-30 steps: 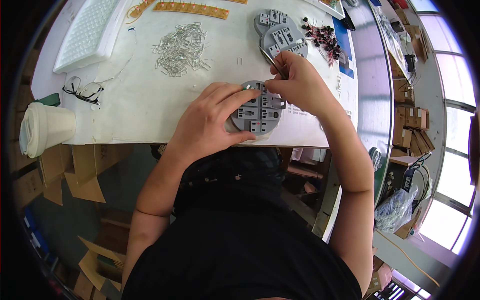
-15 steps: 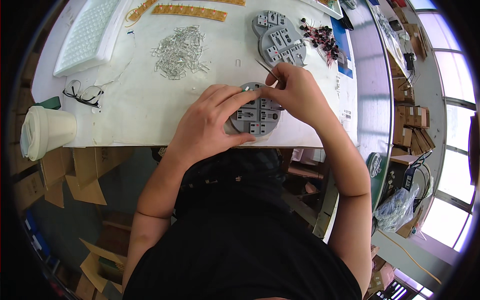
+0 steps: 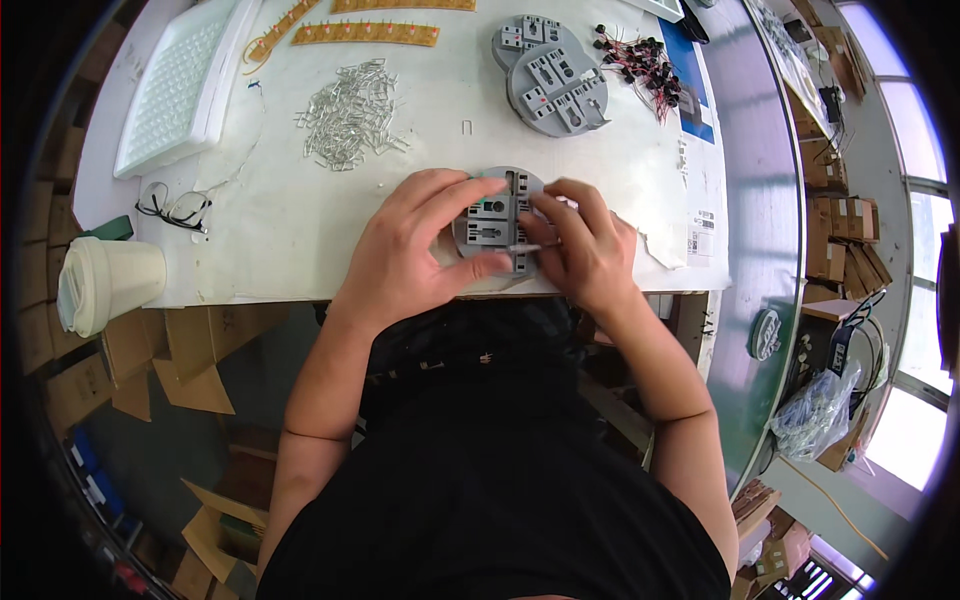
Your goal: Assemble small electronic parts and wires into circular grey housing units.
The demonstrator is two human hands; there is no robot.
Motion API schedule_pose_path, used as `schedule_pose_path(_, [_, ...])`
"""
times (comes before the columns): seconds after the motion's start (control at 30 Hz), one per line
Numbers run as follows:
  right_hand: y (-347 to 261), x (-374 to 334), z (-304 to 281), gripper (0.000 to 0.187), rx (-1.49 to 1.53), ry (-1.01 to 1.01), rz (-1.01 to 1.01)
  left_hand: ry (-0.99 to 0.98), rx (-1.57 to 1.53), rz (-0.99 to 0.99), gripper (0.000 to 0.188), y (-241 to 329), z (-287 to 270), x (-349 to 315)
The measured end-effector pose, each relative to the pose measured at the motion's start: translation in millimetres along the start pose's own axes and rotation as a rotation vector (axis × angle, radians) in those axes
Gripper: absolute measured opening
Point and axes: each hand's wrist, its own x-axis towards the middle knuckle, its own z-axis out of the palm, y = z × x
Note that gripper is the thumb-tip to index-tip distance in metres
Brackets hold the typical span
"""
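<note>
A round grey plastic base (image 3: 489, 215) with raised blocks and slots lies near the table's front edge. My left hand (image 3: 398, 245) holds it by the left side, thumb at the near part and fingers at the far part. Over its right side, my right hand (image 3: 590, 250) is closed on slim metal tweezers (image 3: 530, 247), which lie across the base and are slightly blurred. The right fingers hide the base's right edge. Beyond the hands, a single U-shaped wire piece (image 3: 466, 127) lies apart from a heap of similar wire pieces (image 3: 352, 115).
Other round grey bases (image 3: 555, 85) overlap at the back, beside small black parts with red wires (image 3: 645, 70). Orange strips (image 3: 365, 35) and a white tray (image 3: 180, 90) are at the back left. Glasses (image 3: 172, 208) and a lidded cup (image 3: 110, 280) stand left.
My right hand has come nearer and turned, bringing the tweezers from pointing away beyond the base to lying across it. My left hand keeps its hold on the base.
</note>
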Motion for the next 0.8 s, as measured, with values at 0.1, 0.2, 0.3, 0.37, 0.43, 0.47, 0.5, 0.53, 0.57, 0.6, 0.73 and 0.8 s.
schedule_pose_path(0.1, [0.0, -9.1, 7.7, 0.025, 0.031, 0.147, -0.017, 0.083, 0.012, 0.003, 0.05, 1.4, -2.6, 6.5])
schedule_pose_path(0.2, [0.1, -6.3, 7.3, 0.023, 0.022, 0.093, -0.001, 0.087, -0.007, -0.044, 0.036, 8.1, 1.6, 19.4])
schedule_pose_path(0.3, [1.5, -5.5, 9.1, 0.024, 0.034, 0.114, -0.013, 0.022, -0.058, -0.137, 0.023, 15.6, 3.9, 41.5])
schedule_pose_path(0.37, [2.0, -5.2, 10.3, 0.024, 0.04, 0.127, -0.019, -0.14, 0.07, -0.073, 0.022, 12.0, 0.9, 52.2])
schedule_pose_path(0.43, [1.7, -5.7, 9.5, 0.024, 0.039, 0.122, -0.013, -0.229, 0.131, -0.038, 0.021, 13.8, -0.6, 59.4])
schedule_pose_path(0.47, [1.5, -6.1, 9.3, 0.024, 0.036, 0.119, -0.01, -0.255, 0.154, -0.029, 0.022, 15.9, -1.6, 62.5])
schedule_pose_path(0.5, [1.1, -6.7, 9.2, 0.024, 0.034, 0.123, -0.004, -0.279, 0.176, -0.019, 0.022, 18.0, -2.0, 65.2])
schedule_pose_path(0.53, [0.4, -7.4, 9.1, 0.024, 0.033, 0.118, -0.003, -0.303, 0.198, -0.008, 0.022, 19.6, -1.2, 67.2])
schedule_pose_path(0.57, [0.4, -8.3, 9.1, 0.025, 0.028, 0.115, -0.001, -0.308, 0.195, 0.001, 0.022, 20.4, 1.8, 67.9])
schedule_pose_path(0.6, [0.7, -8.8, 9.3, 0.025, 0.022, 0.111, 0.001, -0.291, 0.234, 0.012, 0.022, 21.0, 5.9, 67.0])
schedule_pose_path(0.73, [2.1, -10.1, 11.4, 0.022, 0.055, 0.107, 0.045, -0.259, 0.324, 0.045, 0.025, 22.8, 16.4, 64.9])
schedule_pose_path(0.8, [15.0, -5.0, -2.3, 0.02, 0.121, 0.123, 0.13, -0.249, 0.372, 0.031, 0.028, 22.8, 15.7, 64.0])
